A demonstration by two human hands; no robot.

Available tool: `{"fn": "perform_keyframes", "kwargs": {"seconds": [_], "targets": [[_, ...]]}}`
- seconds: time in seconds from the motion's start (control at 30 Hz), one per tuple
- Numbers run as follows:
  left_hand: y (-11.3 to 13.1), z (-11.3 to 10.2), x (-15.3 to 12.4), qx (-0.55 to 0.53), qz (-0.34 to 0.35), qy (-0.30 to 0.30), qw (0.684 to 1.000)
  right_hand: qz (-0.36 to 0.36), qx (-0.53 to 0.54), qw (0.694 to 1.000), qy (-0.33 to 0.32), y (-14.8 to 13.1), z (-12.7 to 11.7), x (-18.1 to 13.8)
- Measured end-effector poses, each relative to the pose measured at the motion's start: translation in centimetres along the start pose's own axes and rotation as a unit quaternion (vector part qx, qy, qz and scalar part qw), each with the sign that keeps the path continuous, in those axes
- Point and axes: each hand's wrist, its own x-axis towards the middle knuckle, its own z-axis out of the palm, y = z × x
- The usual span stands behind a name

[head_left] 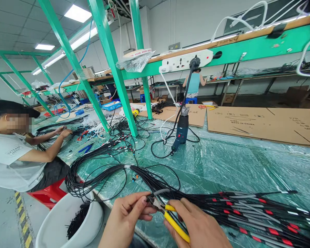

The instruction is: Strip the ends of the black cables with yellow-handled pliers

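Observation:
My left hand (pixel 125 217) pinches the dark end of a cable (pixel 162 191) with a grey sleeve, between thumb and forefinger. In my right hand (pixel 198 224) is a pair of pliers (pixel 176 225) with yellow handles. Its metal jaws meet the cable end at my left fingertips; whether they are closed on it is too small to tell. Just beyond my hands, a long bundle of black cables (pixel 111 170) runs across the table, bound with a pale tie. To the right, its ends fan out with grey sleeves and red and white marks (pixel 274 231).
A heat gun (pixel 181 129) stands upright on the film-covered green table (pixel 222 165), its cord rising to a power strip (pixel 187 60). Green posts (pixel 116 69) rise behind. A white bucket (pixel 93 220) holds black scraps at lower left. A co-worker (pixel 15 151) sits at left.

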Motion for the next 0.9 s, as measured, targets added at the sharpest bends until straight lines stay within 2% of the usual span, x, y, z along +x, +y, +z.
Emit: {"fn": "perform_keyframes", "kwargs": {"seconds": [0.07, 0.13, 0.23, 0.4, 0.5, 0.6, 0.67, 0.73, 0.8, 0.9], "targets": [[0.1, 0.0, -0.1, 0.003, 0.001, 0.001, 1.0, -0.029, -0.098, 0.993, 0.066, 0.1, 0.1, -0.2], [0.2, 0.0, -0.1, 0.004, 0.002, -0.001, 1.0, -0.05, -0.16, 0.981, 0.1, 0.0, 0.1, -0.2], [0.2, 0.1, -0.2, 0.01, 0.004, -0.002, 1.0, -0.059, -0.199, 0.972, 0.108, 0.0, 0.1, -0.2], [0.1, 0.6, -0.4, 0.034, 0.011, 0.025, 0.999, -0.061, -0.208, 0.972, 0.093, 0.4, 0.5, -0.4], [0.0, 0.8, -0.5, 0.041, 0.019, 0.033, 0.998, -0.039, -0.161, 0.984, 0.058, 0.6, 0.6, -0.3], [-0.1, 0.9, -0.5, 0.042, 0.027, 0.04, 0.998, 0.01, -0.018, 0.999, -0.044, 0.2, 0.0, 0.2], [-0.1, 0.8, -0.5, 0.036, 0.029, 0.041, 0.998, 0.041, 0.089, 0.987, -0.125, -0.1, -0.6, 0.7], [-0.2, 0.8, -0.5, 0.021, 0.026, 0.038, 0.999, 0.065, 0.167, 0.968, -0.175, -0.4, -1.2, 1.1], [-0.2, 0.8, -0.5, 0.004, 0.02, 0.038, 0.999, 0.072, 0.2, 0.962, -0.174, -0.6, -1.3, 1.1], [0.0, 0.8, -0.4, -0.025, 0.006, 0.046, 0.999, 0.058, 0.165, 0.978, -0.11, -0.6, -0.8, 0.7]]}}
